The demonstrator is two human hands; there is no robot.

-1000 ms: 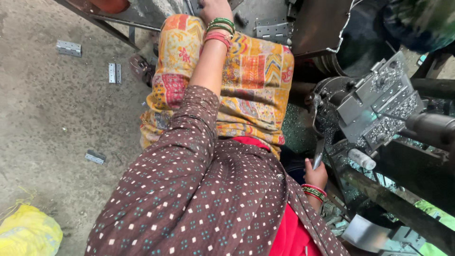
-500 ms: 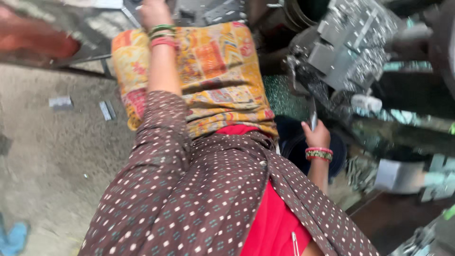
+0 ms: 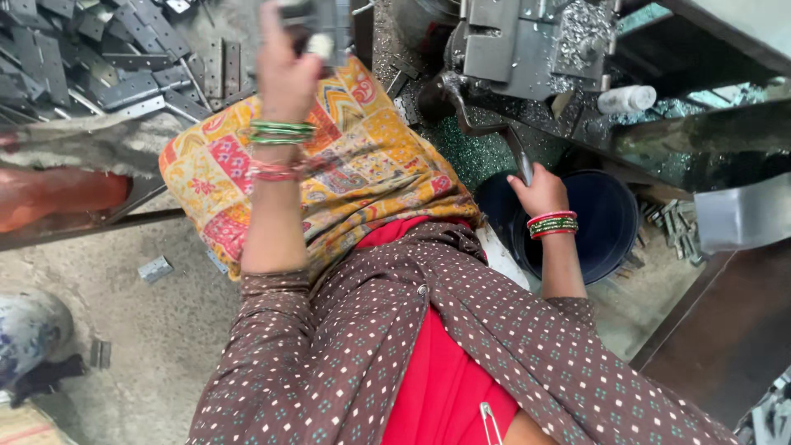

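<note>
The left hand (image 3: 284, 74) has lifted a small metal piece (image 3: 317, 25) up, gripping it, while the right hand (image 3: 540, 191) grips the machine lever (image 3: 486, 132), so the piece likely needs placing under the machine (image 3: 527, 41) next.

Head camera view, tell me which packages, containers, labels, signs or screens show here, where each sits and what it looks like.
No labels, signs or screens show.
White bottle: small, cylindrical, lying on its side on the machine.
Bucket: round, dark blue, below the right hand.
</note>
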